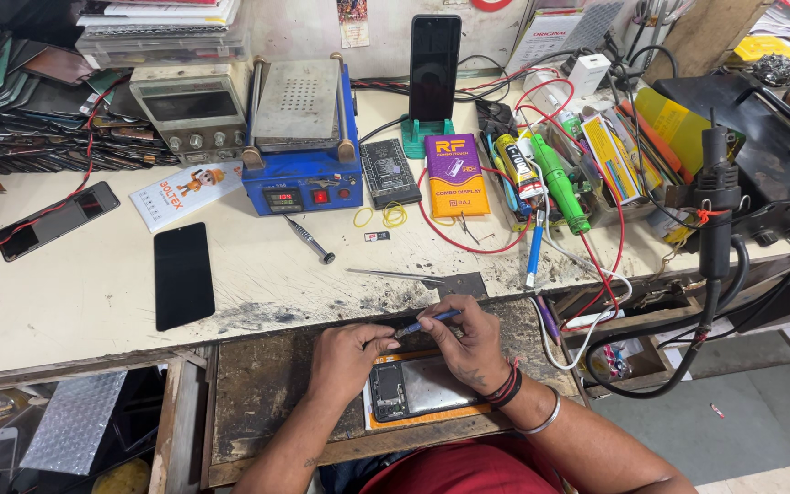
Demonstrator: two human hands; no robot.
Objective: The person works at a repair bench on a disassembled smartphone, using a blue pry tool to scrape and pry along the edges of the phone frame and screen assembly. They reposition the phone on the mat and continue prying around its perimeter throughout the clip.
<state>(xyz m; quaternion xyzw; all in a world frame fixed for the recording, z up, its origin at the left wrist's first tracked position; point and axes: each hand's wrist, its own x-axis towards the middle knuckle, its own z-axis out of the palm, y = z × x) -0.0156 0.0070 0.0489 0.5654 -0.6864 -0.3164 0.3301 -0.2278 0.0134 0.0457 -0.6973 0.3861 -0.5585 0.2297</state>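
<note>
An opened phone [418, 388] lies back-side up on an orange mat [432, 417] on a worn pull-out wooden board. My left hand [347, 355] rests at the phone's upper left corner, fingers curled against it. My right hand [468, 346] sits over the phone's top edge and pinches a thin blue-handled tool [432, 320], whose tip points left toward my left fingers. Black bands and a metal bangle circle my right wrist.
On the bench lie a black phone screen [184, 274], another phone [57, 220], a screwdriver [309, 241], tweezers [395, 273], a blue heating machine [302, 146], a phone on a green stand [434, 69], an orange box [454, 176], and a hot-air handle [715, 210] with cables at right.
</note>
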